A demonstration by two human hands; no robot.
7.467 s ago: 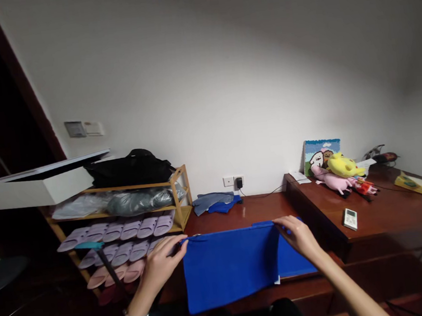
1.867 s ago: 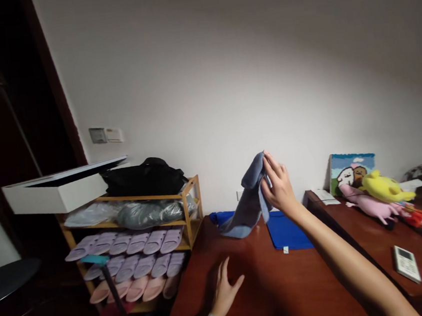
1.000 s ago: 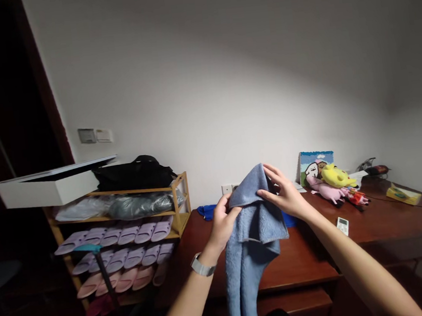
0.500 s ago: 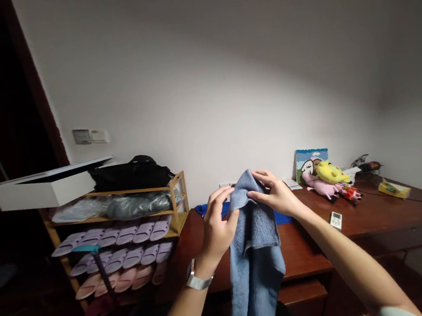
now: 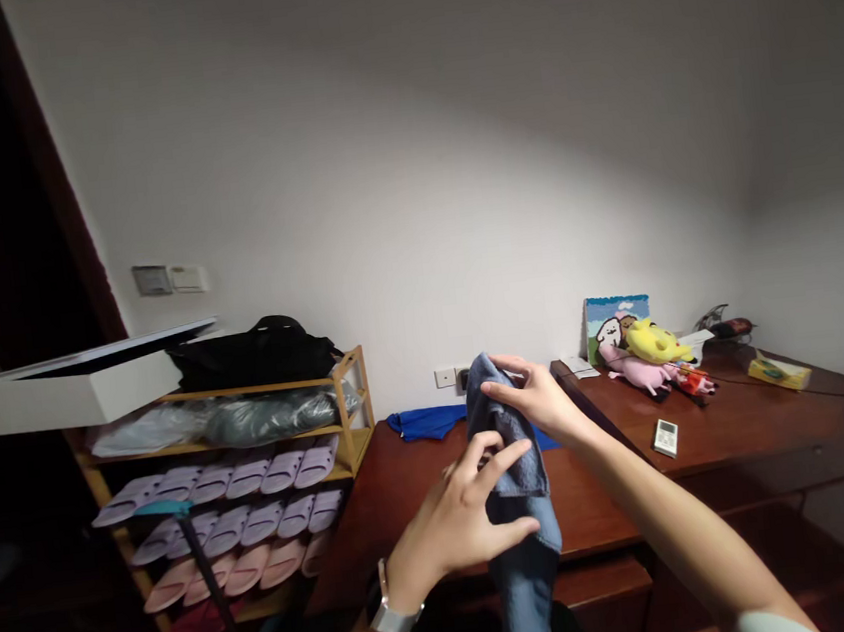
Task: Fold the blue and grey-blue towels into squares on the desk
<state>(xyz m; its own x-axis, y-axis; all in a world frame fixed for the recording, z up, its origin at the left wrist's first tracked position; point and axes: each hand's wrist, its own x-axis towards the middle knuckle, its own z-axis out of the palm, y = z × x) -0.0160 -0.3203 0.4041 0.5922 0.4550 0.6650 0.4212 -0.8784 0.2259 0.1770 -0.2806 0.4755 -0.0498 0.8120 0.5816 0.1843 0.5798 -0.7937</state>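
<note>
A blue-grey towel hangs lengthwise in front of me, its top part folded over. My right hand pinches the towel near its upper end, thumb in front and fingers behind. Lower down, my left hand is in front of the cloth with its fingers spread, thumb and fingertips near or against the folded flap; whether they touch cannot be made out. A silver-banded watch is on the left wrist. Behind the towel a bright blue cloth lies on the brown wooden table.
At left stands a wooden rack with slippers, a black bag and a white box. On the right desk are plush toys, a picture, a remote and a yellow tissue pack.
My left hand has let go of the towel's upper left edge and moved down across its front, fingers spreading. The towel hangs narrower, still in my right hand.
</note>
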